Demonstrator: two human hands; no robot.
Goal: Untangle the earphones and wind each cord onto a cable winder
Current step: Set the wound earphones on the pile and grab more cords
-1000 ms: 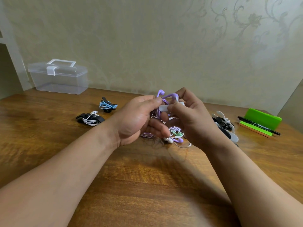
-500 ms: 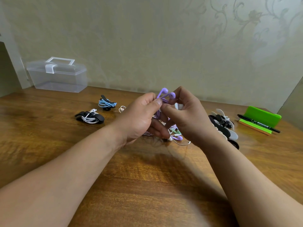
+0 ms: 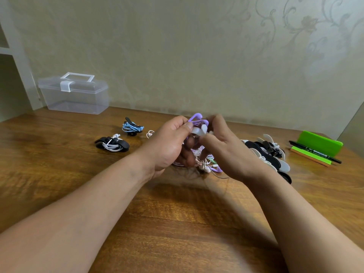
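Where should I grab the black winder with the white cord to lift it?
Probably by its bare black ends, from above: the black winder lies flat on the table, its white cord bunched round the middle, so pinching end to end avoids loosening the loops.

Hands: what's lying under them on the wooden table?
A tangle of purple, white and green earphone cords lies on the wooden table under the left hand and right hand. Both pinch a white cable winder. The hands cover the tangle's middle, so the earphone count is hidden.
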